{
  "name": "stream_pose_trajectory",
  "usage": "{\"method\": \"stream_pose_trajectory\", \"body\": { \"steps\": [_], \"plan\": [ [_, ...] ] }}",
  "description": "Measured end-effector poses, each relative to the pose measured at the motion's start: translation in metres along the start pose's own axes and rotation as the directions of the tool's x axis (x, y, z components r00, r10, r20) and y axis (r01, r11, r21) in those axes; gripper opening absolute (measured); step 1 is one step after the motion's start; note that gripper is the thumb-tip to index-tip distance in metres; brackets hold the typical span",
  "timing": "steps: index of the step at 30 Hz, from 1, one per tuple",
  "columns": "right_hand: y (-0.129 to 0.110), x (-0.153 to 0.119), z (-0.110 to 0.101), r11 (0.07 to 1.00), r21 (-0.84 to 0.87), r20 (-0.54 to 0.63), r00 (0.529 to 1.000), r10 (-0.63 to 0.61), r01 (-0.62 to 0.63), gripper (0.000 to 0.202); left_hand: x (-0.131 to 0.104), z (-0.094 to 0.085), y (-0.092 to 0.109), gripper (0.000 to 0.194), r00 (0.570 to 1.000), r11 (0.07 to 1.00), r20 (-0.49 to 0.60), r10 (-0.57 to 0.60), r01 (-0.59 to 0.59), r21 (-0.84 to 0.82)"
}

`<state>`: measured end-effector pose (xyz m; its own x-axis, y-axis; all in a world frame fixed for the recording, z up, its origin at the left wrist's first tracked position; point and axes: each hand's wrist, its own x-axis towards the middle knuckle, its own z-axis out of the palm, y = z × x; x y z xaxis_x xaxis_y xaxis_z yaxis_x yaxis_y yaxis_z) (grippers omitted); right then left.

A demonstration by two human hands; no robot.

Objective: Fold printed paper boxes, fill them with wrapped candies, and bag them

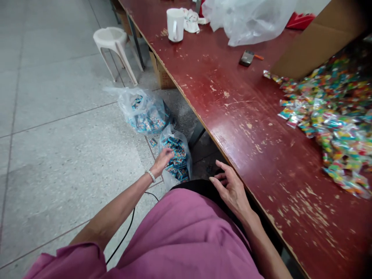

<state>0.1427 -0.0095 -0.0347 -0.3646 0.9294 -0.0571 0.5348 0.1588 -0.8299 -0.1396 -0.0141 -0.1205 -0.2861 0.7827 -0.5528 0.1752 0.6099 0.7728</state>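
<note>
My left hand (163, 161), with a beaded bracelet (151, 176) at the wrist, hangs over a clear plastic bag (188, 155) of small blue packets (178, 159) on the floor. Its fingers are curled together; whatever may be in them is too small to make out. Beside the red table's edge, my right hand (231, 186) is open, thumb and forefinger apart, with nothing between them. A second clear bag (148, 116) of similar blue packets lies just beyond the first. One loose blue packet (153, 142) rests on the floor between them.
The worn red table (221, 104) runs along my right. On it are a heap of colourful wrapped candies (334, 120), a cardboard box (316, 38), a white mug (175, 25), plastic sheeting (250, 19) and a small dark device (247, 58). A white stool (112, 37) stands ahead; a black cable (128, 228) hangs left.
</note>
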Motion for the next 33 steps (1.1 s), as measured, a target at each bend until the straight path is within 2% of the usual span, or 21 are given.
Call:
{"method": "stream_pose_trajectory", "body": {
  "steps": [2, 4, 7, 11, 15, 19, 21, 23, 25, 27, 29, 31, 33],
  "plan": [
    [0.006, -0.006, 0.003, 0.999, 0.015, 0.035, 0.999, 0.034, -0.035, 0.049, -0.006, 0.006, -0.026, 0.032, 0.994, 0.986, 0.106, -0.02, 0.003, 0.166],
    [0.011, -0.012, 0.007, 0.999, 0.013, 0.07, 0.997, 0.045, -0.046, 0.045, -0.011, 0.014, -0.048, 0.025, 0.986, 0.943, 0.148, -0.071, 0.017, 0.333],
    [0.014, -0.018, 0.009, 0.998, -0.004, 0.11, 0.992, 0.056, -0.056, 0.04, -0.004, 0.018, -0.071, 0.034, 0.983, 0.833, 0.098, -0.156, 0.077, 0.548],
    [0.016, -0.02, 0.01, 0.997, -0.021, 0.109, 0.991, 0.082, -0.08, 0.041, 0.019, 0.015, -0.09, 0.051, 0.963, 0.692, 0.057, -0.263, 0.147, 0.707],
    [0.02, -0.021, 0.014, 0.995, -0.031, 0.129, 0.987, 0.098, -0.095, 0.041, 0.034, 0.01, -0.106, 0.044, 0.955, 0.577, -0.007, -0.298, 0.186, 0.795],
    [0.02, -0.02, 0.016, 0.994, -0.069, 0.14, 0.986, 0.093, -0.084, 0.039, 0.039, -0.004, -0.115, 0.041, 0.96, 0.518, -0.104, -0.258, 0.229, 0.824],
    [0.012, -0.019, 0.014, 0.995, -0.087, 0.128, 0.99, 0.052, -0.041, 0.036, 0.043, -0.012, -0.112, 0.042, 0.964, 0.522, -0.149, -0.219, 0.245, 0.817],
    [-0.001, -0.015, 0.009, 0.994, -0.098, 0.085, 0.995, -0.043, 0.052, 0.031, 0.049, -0.02, -0.102, 0.045, 0.969, 0.548, -0.192, -0.157, 0.247, 0.8],
    [-0.016, -0.006, 0.001, 0.974, -0.134, 0.0, 0.983, -0.184, 0.182, 0.027, 0.059, -0.028, -0.086, 0.05, 0.974, 0.592, -0.216, -0.067, 0.213, 0.777],
    [-0.026, 0.008, -0.008, 0.931, -0.236, -0.102, 0.946, -0.307, 0.277, 0.026, 0.072, -0.034, -0.063, 0.057, 0.976, 0.648, -0.213, 0.042, 0.136, 0.749],
    [-0.03, 0.026, -0.015, 0.885, -0.367, -0.183, 0.91, -0.372, 0.288, 0.025, 0.089, -0.037, -0.036, 0.069, 0.973, 0.704, -0.181, 0.146, 0.026, 0.71],
    [-0.026, 0.043, -0.018, 0.851, -0.471, -0.238, 0.894, -0.379, 0.235, 0.025, 0.108, -0.034, -0.009, 0.079, 0.968, 0.755, -0.116, 0.224, -0.097, 0.648],
    [-0.02, 0.054, -0.016, 0.818, -0.552, -0.281, 0.888, -0.364, 0.161, 0.026, 0.127, -0.026, 0.015, 0.077, 0.966, 0.815, -0.045, 0.255, -0.19, 0.548]
  ]
}}
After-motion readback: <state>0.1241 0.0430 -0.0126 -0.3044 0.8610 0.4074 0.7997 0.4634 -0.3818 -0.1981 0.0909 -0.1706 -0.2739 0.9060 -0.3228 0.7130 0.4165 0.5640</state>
